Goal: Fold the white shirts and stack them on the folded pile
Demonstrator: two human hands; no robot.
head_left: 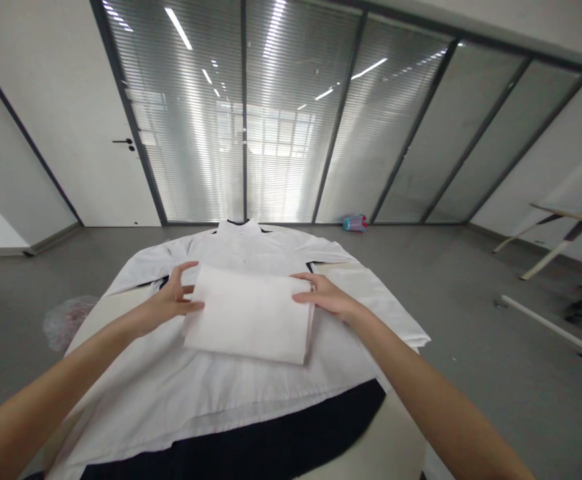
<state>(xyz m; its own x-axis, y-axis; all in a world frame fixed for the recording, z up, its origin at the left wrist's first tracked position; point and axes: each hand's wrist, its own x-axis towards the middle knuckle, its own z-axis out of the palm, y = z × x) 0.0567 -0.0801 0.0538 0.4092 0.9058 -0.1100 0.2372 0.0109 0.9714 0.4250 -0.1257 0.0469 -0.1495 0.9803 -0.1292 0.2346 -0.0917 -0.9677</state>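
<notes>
A folded white sheet (251, 317), whether cloth or paper I cannot tell, is held level between both hands above a white shirt. My left hand (175, 297) grips its left edge, thumb on top and fingers partly spread. At the opposite edge, my right hand (325, 293) pinches the sheet near its upper right corner. Beneath lies the white long-sleeved shirt (241, 397), spread flat with its collar at the far end and sleeves out to the sides. Dark navy fabric (281, 433) shows from under the shirt's hem. The sheet hides the shirt's middle.
The shirt lies on a pale table (395, 433). On the floor are a clear plastic bag (68, 323) at left and a blue and pink container (355, 223) by the glass partition (285, 113). Another table (575, 215) and a white bar (555, 328) stand right.
</notes>
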